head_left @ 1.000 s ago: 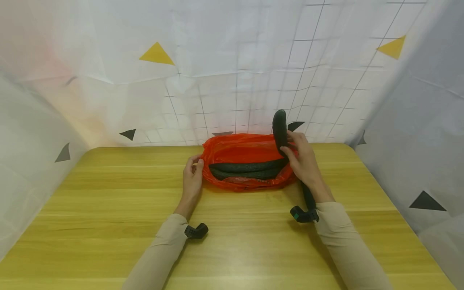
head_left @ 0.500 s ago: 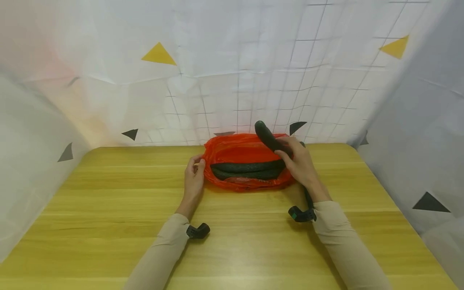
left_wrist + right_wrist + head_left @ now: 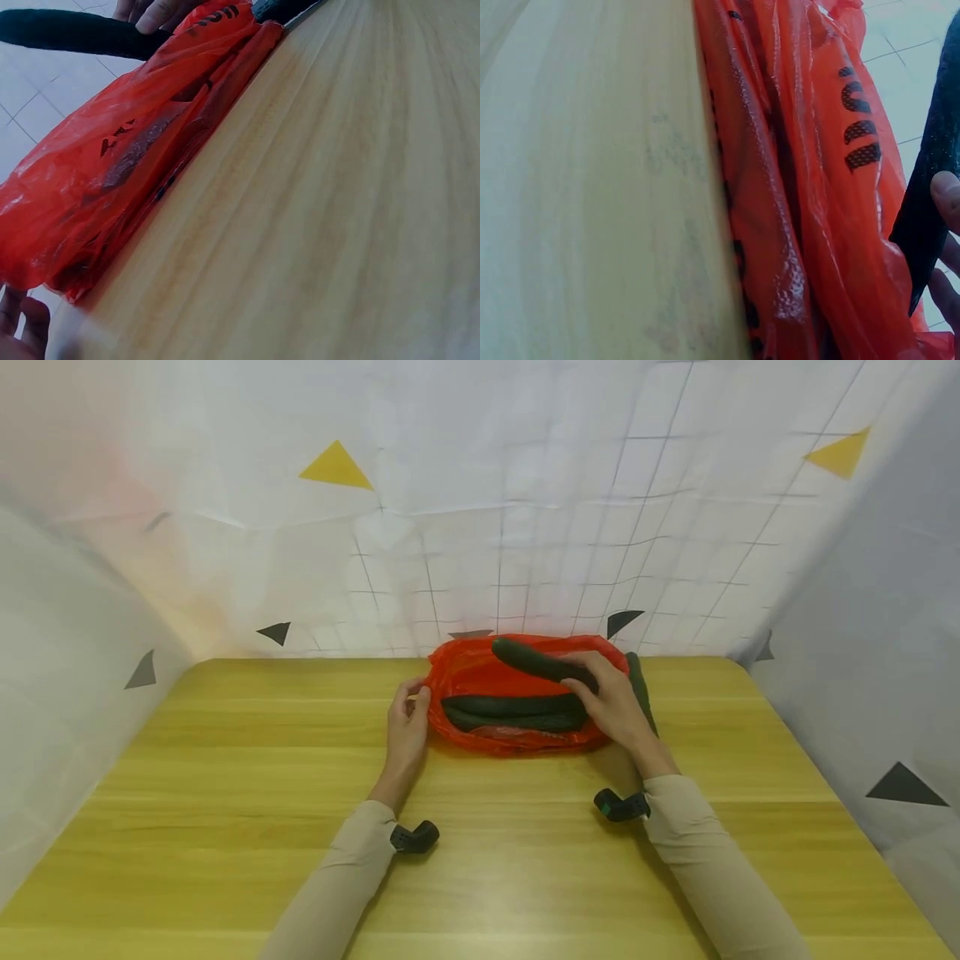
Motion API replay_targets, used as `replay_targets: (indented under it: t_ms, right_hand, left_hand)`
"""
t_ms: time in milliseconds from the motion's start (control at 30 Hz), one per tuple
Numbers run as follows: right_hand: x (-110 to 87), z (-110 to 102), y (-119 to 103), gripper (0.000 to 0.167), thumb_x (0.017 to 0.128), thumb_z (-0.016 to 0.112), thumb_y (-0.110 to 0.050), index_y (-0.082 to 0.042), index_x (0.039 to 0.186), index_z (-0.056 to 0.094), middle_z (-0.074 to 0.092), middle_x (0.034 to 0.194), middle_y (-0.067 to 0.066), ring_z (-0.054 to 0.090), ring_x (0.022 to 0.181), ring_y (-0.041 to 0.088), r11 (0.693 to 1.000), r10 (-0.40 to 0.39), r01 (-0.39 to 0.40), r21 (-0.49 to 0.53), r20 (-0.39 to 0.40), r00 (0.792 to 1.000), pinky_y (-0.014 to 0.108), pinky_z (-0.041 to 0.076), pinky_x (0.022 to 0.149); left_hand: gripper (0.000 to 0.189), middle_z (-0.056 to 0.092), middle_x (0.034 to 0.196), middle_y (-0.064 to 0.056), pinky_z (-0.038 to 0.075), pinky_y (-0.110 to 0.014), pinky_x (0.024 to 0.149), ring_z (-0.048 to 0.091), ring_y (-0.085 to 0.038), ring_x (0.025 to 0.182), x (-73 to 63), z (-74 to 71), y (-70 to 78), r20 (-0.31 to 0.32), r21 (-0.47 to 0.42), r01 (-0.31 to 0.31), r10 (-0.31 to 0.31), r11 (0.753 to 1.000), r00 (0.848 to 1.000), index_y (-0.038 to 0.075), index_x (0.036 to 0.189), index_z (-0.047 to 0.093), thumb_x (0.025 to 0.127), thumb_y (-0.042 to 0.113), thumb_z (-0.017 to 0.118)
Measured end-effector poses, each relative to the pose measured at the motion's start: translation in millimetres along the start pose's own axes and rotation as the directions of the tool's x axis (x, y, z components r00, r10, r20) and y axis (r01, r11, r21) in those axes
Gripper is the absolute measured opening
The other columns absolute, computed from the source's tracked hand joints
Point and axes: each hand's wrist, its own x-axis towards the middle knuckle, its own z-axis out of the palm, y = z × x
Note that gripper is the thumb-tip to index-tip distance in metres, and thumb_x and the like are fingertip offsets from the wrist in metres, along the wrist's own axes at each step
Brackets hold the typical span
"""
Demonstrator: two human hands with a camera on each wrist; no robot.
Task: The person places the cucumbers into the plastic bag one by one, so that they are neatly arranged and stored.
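Head view: right hand (image 3: 611, 697) has thumb and fingers closed round one end of a long dark-green cucumber (image 3: 531, 658), held over the mouth of a crinkled red plastic bag (image 3: 468, 742). Gripped so near one end, it could pivot or slip, I'd judge. Left hand (image 3: 407, 727) curled, seemingly pinching the bag's left edge; if that slackens, the thin mouth might sag. Bag sits on the yellowish wood-grain worktop (image 3: 517, 860); at least two cucumbers (image 3: 517, 706) lie lengthwise inside. A further cucumber (image 3: 637, 681) lies outside, just right.

Left wrist view: dark shape faintly visible through printed plastic.

Right wrist view: thumb on the held cucumber; plastic close by could snag it.
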Motion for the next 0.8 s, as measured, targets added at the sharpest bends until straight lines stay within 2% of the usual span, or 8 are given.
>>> replay_targets:
  t_ms: [267, 567, 633, 800]
  right_hand:
    - [1.3, 6.9, 0.0, 0.036, 0.085, 0.068, -0.007, -0.007, 0.119, 0.060, 0.061, 0.118, 0.006, 0.054, 0.113, 0.022, 0.999, -0.028, 0.029, -0.030, 0.050, 0.998, 0.037, 0.042, 0.096]
    - [2.5, 12.3, -1.7, 0.035, 0.085, 0.068, -0.008, -0.008, 0.119, 0.062, 0.062, 0.116, 0.005, 0.055, 0.110, 0.022, 0.998, -0.011, 0.015, -0.057, 0.070, 0.997, 0.041, 0.044, 0.094]
    - [3.4, 13.6, -2.5, 0.034, 0.085, 0.068, -0.010, -0.009, 0.119, 0.062, 0.062, 0.116, 0.005, 0.056, 0.110, 0.022, 0.997, 0.004, 0.002, -0.080, 0.075, 0.997, 0.041, 0.045, 0.093]
    - [5.1, 17.0, -7.8, 0.032, 0.087, 0.067, -0.013, -0.010, 0.119, 0.062, 0.063, 0.116, 0.006, 0.056, 0.110, 0.024, 0.989, 0.073, -0.061, -0.133, 0.089, 0.993, 0.043, 0.045, 0.092]
  left_hand:
    - [0.030, 0.055, 0.115, -0.010, 0.043, -0.020, 0.070, 0.051, -0.016, 0.083, 0.7, -0.1, 1.1, 0.004, 0.016, 0.010, -0.010, 1.000, 1.000, 0.008, 0.126, 0.054, 0.099, 0.020, 0.048]
    - [0.030, 0.054, 0.115, -0.010, 0.043, -0.021, 0.070, 0.050, -0.016, 0.083, 1.7, -0.5, 0.0, 0.005, 0.001, 0.013, -0.013, 1.000, 1.000, 0.007, 0.125, 0.055, 0.099, 0.021, 0.048]
    - [0.030, 0.054, 0.115, -0.008, 0.043, -0.020, 0.069, 0.050, -0.015, 0.082, 3.6, 0.1, -3.2, 0.000, -0.006, 0.011, -0.011, 1.000, 1.000, 0.009, 0.125, 0.055, 0.099, 0.022, 0.049]
    - [0.031, 0.054, 0.115, -0.004, 0.042, -0.020, 0.066, 0.050, -0.015, 0.080, 12.4, 2.3, -26.0, -0.013, -0.004, -0.016, 0.016, 1.000, 1.000, 0.016, 0.123, 0.056, 0.098, 0.033, 0.049]
